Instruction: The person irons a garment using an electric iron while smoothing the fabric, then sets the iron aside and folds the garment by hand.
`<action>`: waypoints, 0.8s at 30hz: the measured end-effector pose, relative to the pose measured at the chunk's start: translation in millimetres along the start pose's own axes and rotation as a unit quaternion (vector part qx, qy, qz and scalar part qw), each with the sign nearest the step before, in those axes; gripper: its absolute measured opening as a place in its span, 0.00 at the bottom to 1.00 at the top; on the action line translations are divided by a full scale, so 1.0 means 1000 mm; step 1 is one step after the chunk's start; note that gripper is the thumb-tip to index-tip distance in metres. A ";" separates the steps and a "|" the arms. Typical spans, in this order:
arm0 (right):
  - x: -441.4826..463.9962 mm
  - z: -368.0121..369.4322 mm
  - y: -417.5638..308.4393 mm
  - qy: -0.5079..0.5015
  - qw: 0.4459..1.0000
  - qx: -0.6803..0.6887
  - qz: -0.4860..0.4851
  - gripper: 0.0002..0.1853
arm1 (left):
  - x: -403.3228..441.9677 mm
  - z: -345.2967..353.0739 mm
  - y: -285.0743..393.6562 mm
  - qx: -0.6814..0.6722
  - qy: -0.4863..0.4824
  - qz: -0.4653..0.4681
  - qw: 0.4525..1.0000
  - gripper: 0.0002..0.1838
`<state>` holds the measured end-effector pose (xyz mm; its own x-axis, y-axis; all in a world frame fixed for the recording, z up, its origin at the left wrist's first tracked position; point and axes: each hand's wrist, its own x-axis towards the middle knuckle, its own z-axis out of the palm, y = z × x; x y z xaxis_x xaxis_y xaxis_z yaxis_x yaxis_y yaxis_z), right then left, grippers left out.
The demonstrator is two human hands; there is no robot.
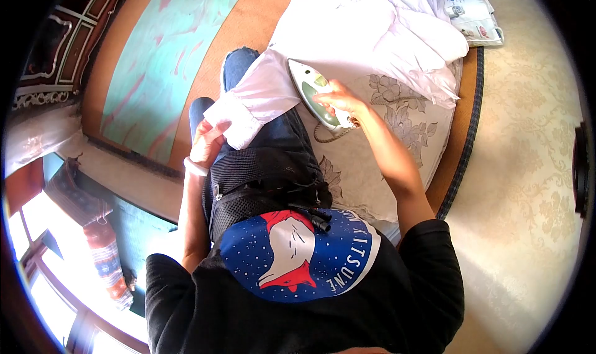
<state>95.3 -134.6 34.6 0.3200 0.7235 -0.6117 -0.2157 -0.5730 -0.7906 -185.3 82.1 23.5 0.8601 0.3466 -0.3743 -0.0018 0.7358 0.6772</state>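
My right hand (338,99) is wrapped round the handle of a green and white iron (310,93), whose nose points away from me. Its soleplate edge lies beside the white garment (347,28) spread over a flower-printed cloth (403,121). In my left hand (208,144) I pinch the cuff end of a white sleeve (264,84), which stretches across my jeans toward the iron. A twisted cord (326,135) shows behind the iron's heel. Whether the iron's tip touches the sleeve I cannot tell.
A printed white bag (475,19) stands at the upper right by the patterned wall (528,106). A turquoise-panelled mat (167,62) covers the floor at left, near dark carved furniture (68,37). A black mesh waist bag (261,174) rests on my lap.
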 end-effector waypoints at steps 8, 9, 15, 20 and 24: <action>-0.048 0.003 -0.006 0.121 0.983 0.132 -0.037 0.11 | 0.000 -0.004 0.001 0.000 -0.019 -0.010 1.000 0.23; -0.055 -0.001 -0.002 0.160 0.972 0.167 -0.025 0.12 | 0.000 -0.003 0.001 -0.001 -0.017 -0.010 1.000 0.24; -0.070 -0.058 0.015 0.234 0.959 0.157 -0.030 0.11 | 0.003 0.006 0.004 -0.012 -0.017 -0.015 1.000 0.25; -0.045 -0.109 0.016 0.204 0.969 0.142 -0.001 0.09 | 0.004 -0.001 0.002 -0.031 -0.008 -0.025 0.999 0.26; -0.029 -0.099 0.001 0.179 0.970 0.163 0.017 0.10 | 0.003 -0.003 -0.003 -0.021 -0.002 -0.010 1.000 0.25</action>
<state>177.0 -194.0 54.1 0.5940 0.4930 -0.6357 -0.4941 -0.4000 -0.7719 -184.8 82.7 18.4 0.8621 0.3302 -0.3845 -0.0070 0.7663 0.6424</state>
